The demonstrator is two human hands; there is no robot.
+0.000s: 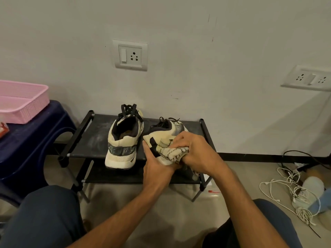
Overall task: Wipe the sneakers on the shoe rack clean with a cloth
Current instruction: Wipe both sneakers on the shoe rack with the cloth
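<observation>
On the top shelf of the black shoe rack (93, 140), against the far wall, both sneakers sit side by side: the left sneaker (123, 140) upright with its heel toward me, the right sneaker (161, 136) tipped over at the near edge. My left hand (157, 163) grips that tipped shoe's heel, and my right hand (197, 149) is clenched round the bunched cloth (174, 153), pressing it to the shoe. I judge the wiping about midway: this shoe is being worked, and the left one's sole looks grubby, so it probably remains.
</observation>
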